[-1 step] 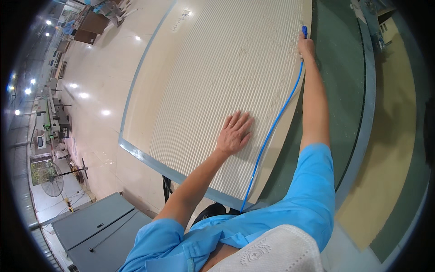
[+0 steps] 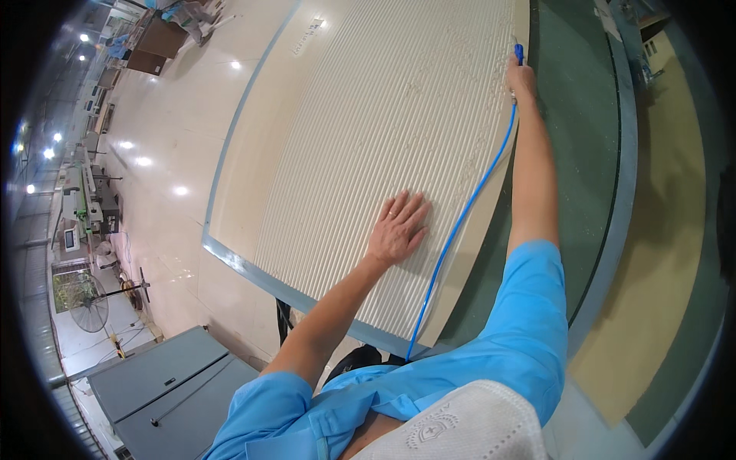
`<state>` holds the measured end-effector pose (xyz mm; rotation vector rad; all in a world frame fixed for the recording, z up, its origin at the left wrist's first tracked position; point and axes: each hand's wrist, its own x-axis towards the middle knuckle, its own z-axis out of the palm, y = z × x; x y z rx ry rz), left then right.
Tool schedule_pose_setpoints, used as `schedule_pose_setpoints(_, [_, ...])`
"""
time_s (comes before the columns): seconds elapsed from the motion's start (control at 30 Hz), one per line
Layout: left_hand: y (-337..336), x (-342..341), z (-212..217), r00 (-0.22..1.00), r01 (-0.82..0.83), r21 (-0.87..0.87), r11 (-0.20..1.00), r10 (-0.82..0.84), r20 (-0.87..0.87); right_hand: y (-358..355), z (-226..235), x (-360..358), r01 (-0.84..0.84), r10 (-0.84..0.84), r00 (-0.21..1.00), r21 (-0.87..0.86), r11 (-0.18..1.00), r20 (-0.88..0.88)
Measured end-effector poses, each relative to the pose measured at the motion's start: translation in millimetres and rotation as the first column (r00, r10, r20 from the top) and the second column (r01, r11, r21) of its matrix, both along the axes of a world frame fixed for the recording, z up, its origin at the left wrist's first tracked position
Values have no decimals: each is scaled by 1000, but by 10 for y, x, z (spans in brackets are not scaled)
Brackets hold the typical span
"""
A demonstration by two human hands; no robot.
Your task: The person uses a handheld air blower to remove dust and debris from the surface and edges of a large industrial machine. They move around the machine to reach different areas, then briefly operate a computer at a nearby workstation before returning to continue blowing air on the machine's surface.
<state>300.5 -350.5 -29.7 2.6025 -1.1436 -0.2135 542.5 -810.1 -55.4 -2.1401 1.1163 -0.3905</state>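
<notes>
Right hand (image 2: 521,79) is shifting barely rightward in view, gripping a blue tool (image 2: 519,54), its tip too small to make out; blue hose (image 2: 435,272) is trailing right of the left hand (image 2: 396,230), which is lying open, palm down, probably steadying the ribbed panel (image 2: 337,192) that's overlapping the green surface (image 2: 571,153).

A round caged fan (image 2: 88,304) stands by a window (image 2: 60,287), near a grey cabinet (image 2: 165,366).

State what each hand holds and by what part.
Right hand: blue-ended tool, gripped between that end and its thin blue hose. Left hand: nothing, flat on ribbed cream panel.
</notes>
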Motion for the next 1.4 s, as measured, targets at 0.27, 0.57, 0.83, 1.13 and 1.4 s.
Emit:
schedule_pose_setpoints(0.27, [-2, 32, -50, 1000, -7, -112, 994, 7, 4, 20, 353, -1287, -213, 173, 977, 507, 835, 127])
schedule_pose_setpoints(0.57, [-14, 53, -38, 999, 17, -73, 997, -15, 31, 958, 1076, -3685, -277, 603, 789, 807, 521, -118])
schedule_pose_setpoints(0.83, [-5, 34, -96, 999, 5, -83, 997, -1, 51, 1061, 841, -3510, -277, 361, 932, 681, 678, 20])
schedule_pose_setpoints(1.13, [-12, 35, -121, 999, -25, -78, 997, 28, 42, 1398, 929, -3837, -305, 449, 893, 693, 653, -30])
schedule_pose_setpoints(1.4, [-37, 24, -116, 998, -2, -56, 998, 6, 68, 1296, 782, -4442, -123, 247, 968, 752, 648, -54])
